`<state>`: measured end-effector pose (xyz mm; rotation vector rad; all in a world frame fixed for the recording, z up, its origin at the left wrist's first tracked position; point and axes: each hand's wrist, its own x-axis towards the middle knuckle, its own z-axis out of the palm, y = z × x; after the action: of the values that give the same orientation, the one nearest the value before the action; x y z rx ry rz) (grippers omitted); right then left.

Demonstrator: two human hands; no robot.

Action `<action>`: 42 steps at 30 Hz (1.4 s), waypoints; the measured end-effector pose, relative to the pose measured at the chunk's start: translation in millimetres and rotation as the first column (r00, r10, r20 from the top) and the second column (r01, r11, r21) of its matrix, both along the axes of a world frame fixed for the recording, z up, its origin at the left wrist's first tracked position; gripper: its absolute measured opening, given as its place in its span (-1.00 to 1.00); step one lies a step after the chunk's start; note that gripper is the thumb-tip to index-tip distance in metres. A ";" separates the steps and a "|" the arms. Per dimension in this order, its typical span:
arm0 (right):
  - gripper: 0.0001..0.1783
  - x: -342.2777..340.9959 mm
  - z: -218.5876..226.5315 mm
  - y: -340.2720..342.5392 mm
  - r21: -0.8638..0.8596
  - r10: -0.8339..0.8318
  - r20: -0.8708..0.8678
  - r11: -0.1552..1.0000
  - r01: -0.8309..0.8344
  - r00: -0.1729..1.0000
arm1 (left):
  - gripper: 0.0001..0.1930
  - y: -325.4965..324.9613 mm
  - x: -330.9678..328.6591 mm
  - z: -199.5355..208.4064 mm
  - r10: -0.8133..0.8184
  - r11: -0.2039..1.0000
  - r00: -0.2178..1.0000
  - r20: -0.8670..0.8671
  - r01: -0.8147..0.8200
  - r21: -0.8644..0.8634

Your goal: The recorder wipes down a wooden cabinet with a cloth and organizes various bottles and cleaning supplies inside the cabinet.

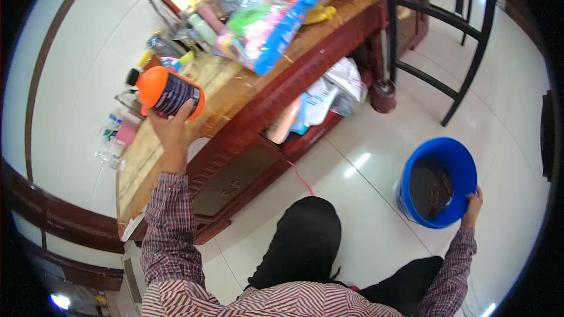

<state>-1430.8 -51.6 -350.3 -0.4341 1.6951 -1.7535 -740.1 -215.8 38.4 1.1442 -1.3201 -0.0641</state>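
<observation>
My left hand is closed round the lower part of an orange bottle with a black cap and a dark label. The bottle is tilted, its cap toward the upper left, over the far-left part of the wooden cabinet top. On the right, my right hand grips the rim of a blue bucket. Dark liquid stands inside the bucket, with something dark in it that I cannot make out. My right fingers are partly hidden by the bucket wall.
Bottles, a pink cup and plastic bags crowd the cabinet top. Bags lie on its open shelf. A black metal chair stands at the upper right beside a brown round brush holder. White tiles cover the floor.
</observation>
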 end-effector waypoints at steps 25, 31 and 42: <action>-0.37 14.0 20.7 -3.1 0.134 -0.023 -0.111 0.990 0.038 0.994 | 0.15 -189.3 45.0 -33.9 0.189 0.981 0.981 0.033 -0.190 0.045; -0.38 10.2 10.1 -1.3 0.126 -0.054 -0.085 0.990 0.064 0.995 | 0.17 -170.2 24.8 -37.9 0.211 0.974 0.977 -0.013 -0.209 0.088; -0.50 -7.3 -9.4 5.6 0.200 -0.045 -0.341 0.972 0.120 0.939 | 0.10 -134.4 -3.6 3.7 0.169 0.985 0.985 0.038 -0.167 -0.053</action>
<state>-1438.0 -46.0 -359.8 -0.5946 2.1496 -1.5921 -743.7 -350.2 42.1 1.2155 -1.2506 0.1162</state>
